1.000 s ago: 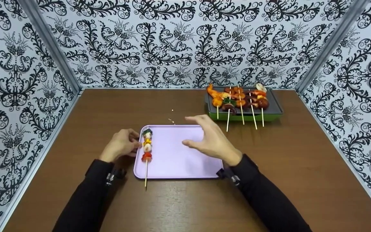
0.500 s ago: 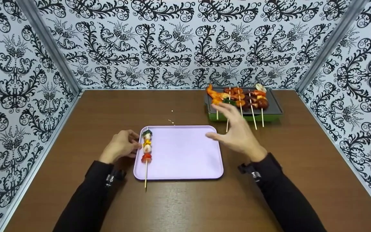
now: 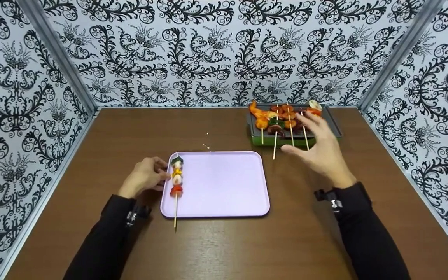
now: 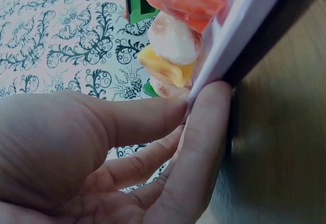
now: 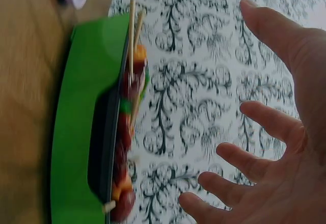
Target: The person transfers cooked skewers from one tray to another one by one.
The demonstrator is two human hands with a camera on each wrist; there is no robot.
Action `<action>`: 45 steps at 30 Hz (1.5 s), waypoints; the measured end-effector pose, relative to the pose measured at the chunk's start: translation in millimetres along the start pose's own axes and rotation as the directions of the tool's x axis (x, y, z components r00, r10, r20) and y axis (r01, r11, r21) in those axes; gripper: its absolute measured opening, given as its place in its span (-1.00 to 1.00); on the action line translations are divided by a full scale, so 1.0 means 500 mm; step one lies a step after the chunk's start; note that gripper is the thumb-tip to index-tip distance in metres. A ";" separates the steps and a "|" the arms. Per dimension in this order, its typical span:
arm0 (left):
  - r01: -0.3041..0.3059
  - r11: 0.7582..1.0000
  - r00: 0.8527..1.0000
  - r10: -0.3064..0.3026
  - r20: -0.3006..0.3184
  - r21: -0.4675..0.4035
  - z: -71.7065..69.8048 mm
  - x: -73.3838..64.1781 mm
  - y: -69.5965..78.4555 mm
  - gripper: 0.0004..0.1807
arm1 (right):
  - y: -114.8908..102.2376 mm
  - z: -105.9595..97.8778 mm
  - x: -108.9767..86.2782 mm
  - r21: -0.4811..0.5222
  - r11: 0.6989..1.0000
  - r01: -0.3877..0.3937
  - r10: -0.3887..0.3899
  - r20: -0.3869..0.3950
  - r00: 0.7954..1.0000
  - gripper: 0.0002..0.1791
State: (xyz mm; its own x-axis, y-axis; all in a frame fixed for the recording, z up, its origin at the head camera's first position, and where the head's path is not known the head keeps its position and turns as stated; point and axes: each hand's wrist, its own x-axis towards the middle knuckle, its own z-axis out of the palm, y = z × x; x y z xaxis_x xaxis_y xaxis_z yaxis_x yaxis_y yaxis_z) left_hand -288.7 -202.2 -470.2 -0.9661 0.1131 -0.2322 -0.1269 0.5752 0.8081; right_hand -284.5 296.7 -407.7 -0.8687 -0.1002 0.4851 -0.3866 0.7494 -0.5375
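Observation:
My left hand (image 3: 144, 177) pinches the left rim of a lilac tray (image 3: 224, 186) between thumb and forefinger, as the left wrist view shows closely. Along that side of the tray lies a vegetable skewer (image 3: 176, 179) with green, white, yellow and red pieces, its stick jutting past the front rim. My right hand (image 3: 321, 155) hovers with spread fingers and nothing in them, in front of a green grill (image 3: 261, 140) with a dark top. Several skewers lie on the grill, among them one with a green piece (image 3: 275, 123); my hand hides some at the right.
The brown wooden table (image 3: 208, 249) is bounded by patterned walls (image 3: 216, 50) at the back and sides. Tiny pale crumbs (image 3: 207, 147) lie just behind the tray. Skewer sticks (image 3: 274, 149) project over the grill's front edge.
My right hand has moved right, from above the tray to the front of the grill, staying spread. My left hand, the tray and its skewer have stayed in place.

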 end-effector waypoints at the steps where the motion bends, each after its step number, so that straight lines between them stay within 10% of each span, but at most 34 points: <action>1: 0.000 1.000 1.000 0.000 0.001 0.000 0.000 0.000 0.000 -0.61 | 0.007 -0.008 0.000 -0.001 1.000 -0.013 0.013 -0.006 1.000 0.07; 13: -0.036 0.999 0.999 0.036 0.014 -0.007 -0.002 0.002 -0.006 -0.61 | 0.073 -0.071 -0.007 -0.044 0.989 -0.140 0.133 -0.125 0.983 -0.02; 29: -0.014 1.000 1.000 0.014 0.016 -0.025 -0.002 0.001 -0.003 -0.60 | 0.130 -0.042 -0.015 -0.142 0.975 -0.173 0.149 -0.169 0.974 -0.07; 45: -0.018 1.000 1.000 0.018 -0.002 -0.014 0.002 -0.002 -0.005 -0.60 | 0.132 -0.030 -0.020 -0.160 0.956 -0.245 0.223 -0.144 0.964 -0.58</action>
State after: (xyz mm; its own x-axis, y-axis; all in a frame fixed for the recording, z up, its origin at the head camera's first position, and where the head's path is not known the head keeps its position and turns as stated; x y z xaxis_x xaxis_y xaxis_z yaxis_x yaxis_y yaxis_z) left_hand -287.2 -202.8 -472.7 -0.9686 0.1216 -0.2168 -0.1129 0.5618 0.8196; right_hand -296.6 357.0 -437.8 -0.8793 0.1645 0.4470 -0.1073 0.8460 -0.5223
